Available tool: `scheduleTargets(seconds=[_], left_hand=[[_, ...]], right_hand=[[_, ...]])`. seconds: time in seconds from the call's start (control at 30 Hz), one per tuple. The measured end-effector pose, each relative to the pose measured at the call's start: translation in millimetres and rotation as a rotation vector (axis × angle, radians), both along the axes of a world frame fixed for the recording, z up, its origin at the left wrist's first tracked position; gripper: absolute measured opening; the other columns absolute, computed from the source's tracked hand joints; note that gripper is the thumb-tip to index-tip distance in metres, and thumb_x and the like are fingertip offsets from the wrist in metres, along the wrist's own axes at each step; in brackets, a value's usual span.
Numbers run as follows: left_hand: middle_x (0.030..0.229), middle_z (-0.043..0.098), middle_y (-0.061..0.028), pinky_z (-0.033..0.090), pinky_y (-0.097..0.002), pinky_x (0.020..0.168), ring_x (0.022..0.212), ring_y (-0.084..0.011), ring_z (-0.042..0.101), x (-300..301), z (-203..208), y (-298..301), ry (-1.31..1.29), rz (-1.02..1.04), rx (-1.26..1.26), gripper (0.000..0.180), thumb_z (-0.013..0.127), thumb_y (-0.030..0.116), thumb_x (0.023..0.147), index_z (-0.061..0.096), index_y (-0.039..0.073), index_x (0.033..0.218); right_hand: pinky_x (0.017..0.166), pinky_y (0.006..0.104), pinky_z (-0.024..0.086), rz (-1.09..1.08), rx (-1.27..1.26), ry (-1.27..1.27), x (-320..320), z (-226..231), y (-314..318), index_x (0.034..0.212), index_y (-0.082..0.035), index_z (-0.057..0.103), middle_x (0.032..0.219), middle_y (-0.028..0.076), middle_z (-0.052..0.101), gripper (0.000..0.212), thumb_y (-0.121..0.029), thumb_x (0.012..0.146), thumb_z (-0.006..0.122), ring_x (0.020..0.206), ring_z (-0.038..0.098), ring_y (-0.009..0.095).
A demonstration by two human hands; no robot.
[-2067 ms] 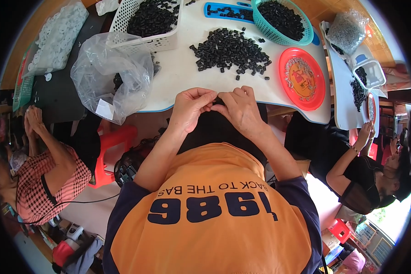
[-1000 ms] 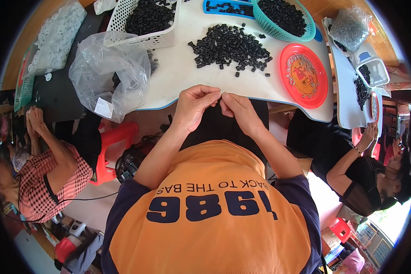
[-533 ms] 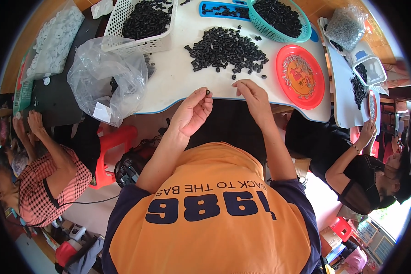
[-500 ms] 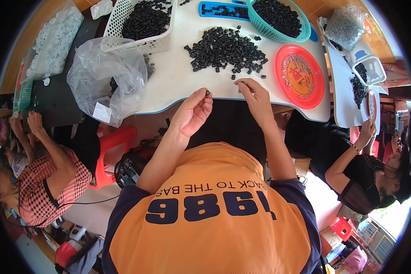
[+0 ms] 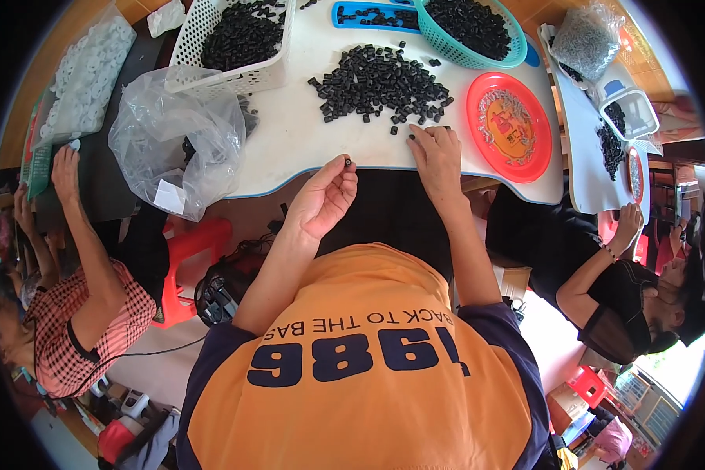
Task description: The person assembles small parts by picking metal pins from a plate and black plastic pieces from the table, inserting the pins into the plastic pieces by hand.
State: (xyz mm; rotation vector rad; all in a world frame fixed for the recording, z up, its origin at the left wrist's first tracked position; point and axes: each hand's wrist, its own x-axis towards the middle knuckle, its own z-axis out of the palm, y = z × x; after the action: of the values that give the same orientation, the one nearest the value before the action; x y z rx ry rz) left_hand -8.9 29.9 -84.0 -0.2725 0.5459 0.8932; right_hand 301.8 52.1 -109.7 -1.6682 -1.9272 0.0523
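My left hand point(image 5: 327, 197) is just off the table's front edge, palm up with curled fingers. Between its thumb and index finger it pinches a small black plastic piece point(image 5: 348, 163), its round end showing. My right hand point(image 5: 439, 166) reaches over the table edge with bent fingers, knuckles up. A tiny dark piece point(image 5: 412, 137) shows at its thumb and index tips; its exact shape is too small to tell. Another loose black piece lies by the other fingertips. Beyond both hands spreads a heap of black plastic pieces point(image 5: 380, 82) on the white table point(image 5: 290, 141).
Right of the heap is a red plate point(image 5: 542, 163) with small metal parts. Behind stand a teal basket point(image 5: 466, 56), a blue tray point(image 5: 341, 23) and a white basket point(image 5: 270, 74). A clear bag point(image 5: 200, 129) sits at left. Co-workers sit on both sides.
My right hand has shifted slightly forward, its fingers now bent towards the loose pieces. My left hand keeps its pinch, almost unmoved. The left co-worker's hand has moved up to the white parts.
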Motion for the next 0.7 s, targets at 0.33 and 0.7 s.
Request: scheduleTargets(seconds=[0.33,0.7], left_hand=[[0.118,0.078,-0.0125,0.069,-0.0285,0.086,0.098,-0.0182,0.074,-1,-4,-1,-0.040,-0.010,0.008,0.017,0.075,0.009,0.120,0.077,-0.004,0.130],[0.124,0.079,-0.0152,0.071,-0.0285,0.088,0.102,-0.0187,0.076,-8,-9,-3,-0.038,0.008,-0.014,0.016,0.074,0.008,0.120,0.078,-0.005,0.129]], right_hand=[[0.097,0.0471,0.053,0.023,0.068,0.027,7,5,11,0.128,-0.012,0.090,0.114,0.007,0.076,0.029,-0.015,0.100,0.091,0.110,0.069,0.031],[0.095,0.0459,0.052,0.091,0.127,0.036,-16,26,46,0.114,-0.015,0.093,0.112,0.002,0.077,0.017,-0.016,0.097,0.093,0.108,0.070,0.028]])
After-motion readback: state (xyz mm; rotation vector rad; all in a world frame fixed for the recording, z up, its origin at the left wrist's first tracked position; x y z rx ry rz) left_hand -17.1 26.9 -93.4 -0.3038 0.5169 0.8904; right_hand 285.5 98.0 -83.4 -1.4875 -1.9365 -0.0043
